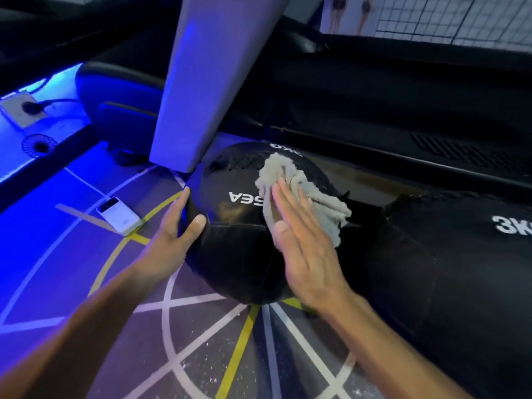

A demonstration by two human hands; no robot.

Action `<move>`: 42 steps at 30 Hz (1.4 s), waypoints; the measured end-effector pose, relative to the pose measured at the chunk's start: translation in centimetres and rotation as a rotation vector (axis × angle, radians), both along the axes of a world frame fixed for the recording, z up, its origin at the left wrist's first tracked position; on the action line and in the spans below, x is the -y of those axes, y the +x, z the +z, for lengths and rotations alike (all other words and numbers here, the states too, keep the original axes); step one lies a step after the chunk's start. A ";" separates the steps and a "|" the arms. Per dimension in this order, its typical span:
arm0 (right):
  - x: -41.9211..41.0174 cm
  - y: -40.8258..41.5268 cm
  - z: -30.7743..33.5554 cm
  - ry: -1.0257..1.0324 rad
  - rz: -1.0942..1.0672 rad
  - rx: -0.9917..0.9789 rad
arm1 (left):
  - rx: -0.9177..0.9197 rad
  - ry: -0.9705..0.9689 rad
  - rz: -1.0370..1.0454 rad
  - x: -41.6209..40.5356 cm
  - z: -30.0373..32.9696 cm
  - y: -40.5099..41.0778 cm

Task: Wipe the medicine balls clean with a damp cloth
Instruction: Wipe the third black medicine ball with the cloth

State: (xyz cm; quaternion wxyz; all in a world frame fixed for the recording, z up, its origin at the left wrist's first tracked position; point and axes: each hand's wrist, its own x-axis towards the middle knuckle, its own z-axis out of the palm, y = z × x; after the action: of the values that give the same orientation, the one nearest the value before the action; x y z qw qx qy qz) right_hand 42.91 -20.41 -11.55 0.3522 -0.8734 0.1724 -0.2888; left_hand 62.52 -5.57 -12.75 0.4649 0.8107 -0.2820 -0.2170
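Note:
A black medicine ball (pixel 239 249) with white lettering sits on the marked floor at the centre of the view. My left hand (pixel 175 231) holds its left side, thumb on the front and fingers wrapped behind. A crumpled grey cloth (pixel 290 174) lies on the ball's upper right. My right hand (pixel 302 240) presses flat on the cloth with straight fingers. A second black medicine ball (pixel 454 269) marked 3K sits close on the right.
A white pillar (pixel 201 82) stands just behind the first ball. A white power bank (pixel 118 216) lies on the floor to the left. Black padded equipment (pixel 388 110) runs along the back. A wall socket with a plug (pixel 21 109) sits at far left.

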 end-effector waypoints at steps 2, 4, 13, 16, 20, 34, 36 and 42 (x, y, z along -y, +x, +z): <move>2.8 0.5 0.8 -0.035 0.031 -0.019 | -0.012 -0.020 -0.006 0.1 -0.1 0.0; 5.8 2.0 1.7 -0.034 -0.015 -0.106 | -0.021 -0.020 -0.011 0.0 -0.2 0.2; -1.1 0.0 -4.0 -0.560 -0.167 -0.191 | -0.068 -0.045 -0.024 -0.3 -1.5 0.8; -3.2 -2.5 -7.0 -0.786 -0.008 -0.249 | -0.085 -0.063 -0.031 -0.4 -1.7 1.0; 0.1 -1.5 -4.1 -0.845 0.088 -0.275 | -0.122 -0.063 -0.044 -0.3 -1.3 1.3; -3.9 -2.1 -9.3 -1.116 0.037 -0.313 | -0.122 -0.100 -0.034 -0.6 -2.0 1.3; -3.6 -2.9 -9.9 -1.195 0.095 -0.357 | -0.140 -0.105 -0.023 -0.7 -1.5 1.0; -3.1 -2.9 -7.3 -1.149 0.168 -0.412 | -0.491 -0.289 0.097 -2.8 -1.5 0.9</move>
State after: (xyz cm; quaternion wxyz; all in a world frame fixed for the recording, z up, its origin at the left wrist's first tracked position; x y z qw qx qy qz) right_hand 40.01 -17.31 -18.89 -0.1935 -0.9721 -0.0158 -0.1320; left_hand 63.37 -2.76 -14.29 0.6397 0.6718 -0.1499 -0.3421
